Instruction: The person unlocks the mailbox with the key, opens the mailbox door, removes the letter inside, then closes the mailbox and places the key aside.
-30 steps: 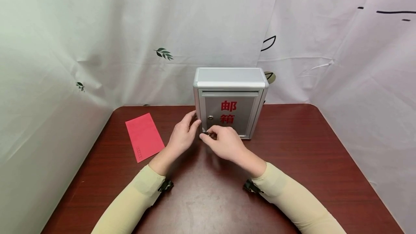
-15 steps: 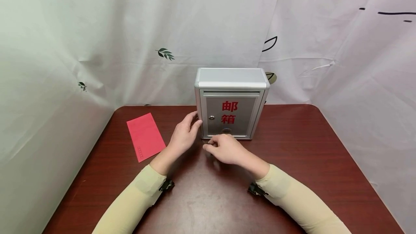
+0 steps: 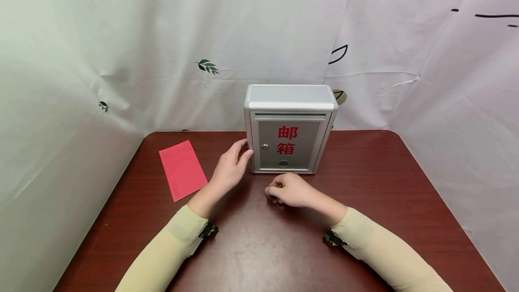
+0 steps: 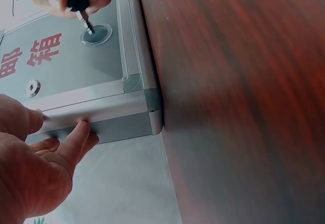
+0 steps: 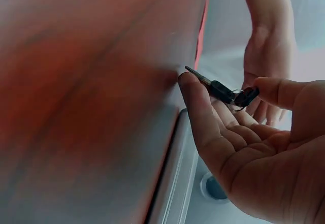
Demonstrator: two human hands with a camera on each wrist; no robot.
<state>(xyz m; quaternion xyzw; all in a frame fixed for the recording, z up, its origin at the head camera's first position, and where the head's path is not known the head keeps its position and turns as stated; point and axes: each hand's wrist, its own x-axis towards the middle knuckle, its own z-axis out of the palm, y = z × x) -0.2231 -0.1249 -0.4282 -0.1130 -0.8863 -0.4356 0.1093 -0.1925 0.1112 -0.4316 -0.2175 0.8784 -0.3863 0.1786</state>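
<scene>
A silver metal mailbox (image 3: 308,141) with red characters stands upright on the table, its front door closed. On that door are a round lock (image 4: 32,88) and, near the bottom, a round window (image 4: 96,34). My left hand (image 3: 230,168) rests against the mailbox's left side, thumb at the front edge and fingers nearly straight along the side. In front of the mailbox, apart from it, my right hand (image 3: 293,189) holds keys (image 5: 221,91) with black heads on a small ring. One key's metal blade points out past the index finger; the thumb touches the other black head.
A red envelope (image 3: 183,170) lies flat on the dark red wooden table (image 3: 377,179), left of the left forearm. White printed cloth (image 3: 267,26) hangs behind and on both sides. Each sleeve carries a black wrist device.
My right hand has drawn back from the mailbox's lower left front, down and to the right, with the keys. This uncovers the round window. My left hand stays at the side.
</scene>
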